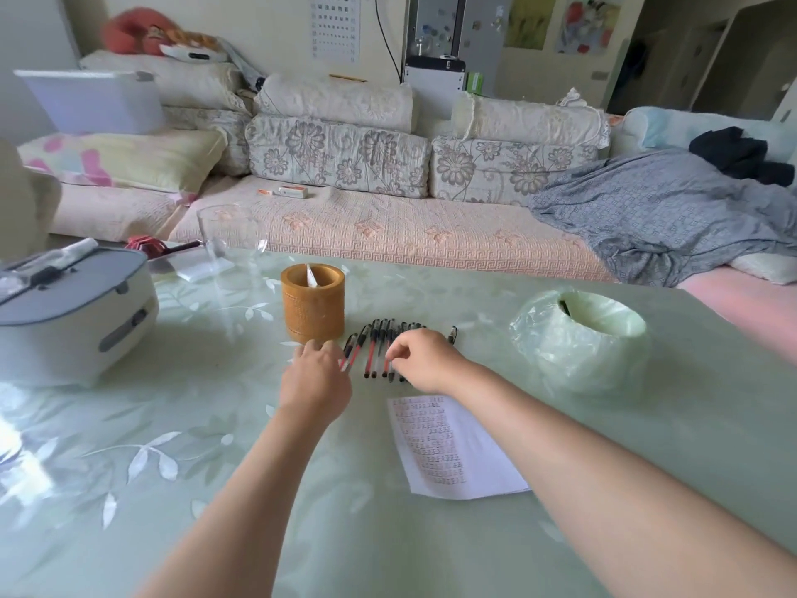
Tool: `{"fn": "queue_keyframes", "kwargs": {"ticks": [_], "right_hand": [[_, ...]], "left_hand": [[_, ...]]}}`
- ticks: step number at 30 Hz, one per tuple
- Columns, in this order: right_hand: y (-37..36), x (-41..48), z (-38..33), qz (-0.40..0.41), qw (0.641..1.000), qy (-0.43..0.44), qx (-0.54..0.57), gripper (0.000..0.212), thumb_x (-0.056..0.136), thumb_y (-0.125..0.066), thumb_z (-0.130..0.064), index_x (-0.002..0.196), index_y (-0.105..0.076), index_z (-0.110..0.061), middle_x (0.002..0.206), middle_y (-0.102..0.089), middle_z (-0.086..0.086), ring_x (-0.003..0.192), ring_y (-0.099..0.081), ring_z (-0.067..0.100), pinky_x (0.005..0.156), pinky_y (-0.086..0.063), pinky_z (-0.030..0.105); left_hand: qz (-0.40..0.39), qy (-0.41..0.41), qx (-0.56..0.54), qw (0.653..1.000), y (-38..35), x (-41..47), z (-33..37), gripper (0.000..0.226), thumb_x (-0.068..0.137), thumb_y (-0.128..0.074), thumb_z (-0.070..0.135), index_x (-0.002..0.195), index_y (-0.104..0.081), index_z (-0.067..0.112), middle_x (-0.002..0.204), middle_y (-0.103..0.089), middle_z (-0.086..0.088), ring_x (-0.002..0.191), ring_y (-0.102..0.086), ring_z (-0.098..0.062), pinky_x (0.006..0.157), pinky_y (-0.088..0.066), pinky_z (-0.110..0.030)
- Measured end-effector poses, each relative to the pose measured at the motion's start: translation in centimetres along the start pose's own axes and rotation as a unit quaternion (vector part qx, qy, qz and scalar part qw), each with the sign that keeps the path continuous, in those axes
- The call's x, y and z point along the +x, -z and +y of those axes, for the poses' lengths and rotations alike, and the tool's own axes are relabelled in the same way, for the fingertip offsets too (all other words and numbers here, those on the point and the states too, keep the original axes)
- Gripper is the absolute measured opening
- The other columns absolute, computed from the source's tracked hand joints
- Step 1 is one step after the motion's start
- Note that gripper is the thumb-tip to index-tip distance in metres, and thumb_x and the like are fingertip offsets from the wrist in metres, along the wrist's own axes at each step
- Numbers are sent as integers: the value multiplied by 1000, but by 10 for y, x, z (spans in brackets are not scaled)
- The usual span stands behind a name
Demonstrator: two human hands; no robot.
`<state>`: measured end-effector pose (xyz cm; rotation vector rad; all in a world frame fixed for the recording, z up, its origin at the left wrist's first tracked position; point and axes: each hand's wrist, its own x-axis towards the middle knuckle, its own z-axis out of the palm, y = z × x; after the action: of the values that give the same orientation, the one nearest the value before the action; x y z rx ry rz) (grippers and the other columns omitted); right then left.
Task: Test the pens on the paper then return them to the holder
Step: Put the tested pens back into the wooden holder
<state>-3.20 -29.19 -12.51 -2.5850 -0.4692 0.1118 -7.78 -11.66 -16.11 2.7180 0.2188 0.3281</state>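
Both hands are out over the pale green, leaf-patterned glass table (207, 425). My left hand (314, 381) lies with fingers stretched and loosely spread, tips just beside the foot of the brown woven cylindrical pen holder (313, 304). My right hand (425, 360) is curled, thumb and forefinger pinching one pen (390, 365) in the row of clear-barrelled, black-capped pens (373, 343) lying on the table right of the holder. Inside the holder a white pointed scrap (311, 276) pokes up. The white sheet of paper covered in written rows (453, 451) sits nearer me. Far right, a round bin lined with a pale green plastic bag (573, 343) has something dark inside; I can't tell what
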Motion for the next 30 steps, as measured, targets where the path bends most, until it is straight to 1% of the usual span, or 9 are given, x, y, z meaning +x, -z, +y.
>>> {"fn": "queue_keyframes", "kwargs": {"ticks": [4,7,11,16,19,22,26,28,30], "right_hand": [[-15,15,-15,23,998,-13,-53,22,87,-50,-17,74,-68,-18,79,-69,-3,79,-62,20,71,-51,30],[-24,27,-19,40,993,-45,-105,26,78,-47,-10,53,-51,-14,57,-56,5,60,-56,27,58,-49,30],[-27,35,-21,66,983,-81,-150,26,83,-56,-17,60,-45,-15,67,-54,5,70,-56,30,60,-43,28],[-29,38,-23,64,979,-115,-154,24,82,-63,-34,74,-52,-13,89,-65,9,85,-64,32,64,-46,29],[-27,39,-27,69,979,-151,-119,14,76,-61,-22,71,-52,-11,78,-60,6,82,-62,32,63,-44,28],[-23,40,-30,88,977,-175,-89,18,73,-60,-18,60,-48,-12,64,-53,4,70,-58,30,55,-40,25],[-27,39,-31,65,976,-172,-116,20,75,-60,-19,61,-46,-13,75,-58,7,75,-58,30,60,-43,27],[-29,41,-28,63,976,-169,-123,19,77,-59,-19,64,-47,-12,82,-61,9,78,-58,30,62,-44,28],[-29,41,-28,61,974,-165,-141,13,81,-58,-21,75,-54,-10,95,-66,12,87,-61,31,65,-44,28]], "left_hand": [[-48,30,23,998,3,6,-16,32,84,-51,15,115,-59,12,118,-56,-10,113,-51,-30,88,-46,-36],[-71,33,43,996,8,10,-18,16,81,-50,10,92,-61,7,103,-61,-11,91,-56,-29,69,-45,-32],[-91,44,60,993,16,10,-17,13,77,-44,-2,75,-49,9,81,-52,-9,76,-51,-28,61,-41,-30],[-72,48,-1,996,13,14,-21,15,83,-41,-3,73,-41,9,98,-56,-17,78,-46,-28,65,-36,-30],[-47,54,-48,996,8,15,-20,13,84,-41,-3,78,-45,8,102,-57,-20,83,-47,-29,66,-34,-30],[-35,76,-75,994,2,14,-17,9,83,-42,0,86,-49,4,107,-58,-20,98,-53,-34,71,-38,-32],[-44,77,-35,995,-5,12,-9,26,92,-46,25,111,-53,7,116,-59,-12,112,-52,-32,76,-37,-33],[-46,69,-10,996,-7,12,-6,35,93,-49,38,113,-53,10,117,-58,-9,113,-51,-30,77,-39,-34],[-39,62,12,997,-7,11,-5,32,91,-51,37,111,-54,12,115,-58,-8,111,-52,-29,75,-39,-34]]}}
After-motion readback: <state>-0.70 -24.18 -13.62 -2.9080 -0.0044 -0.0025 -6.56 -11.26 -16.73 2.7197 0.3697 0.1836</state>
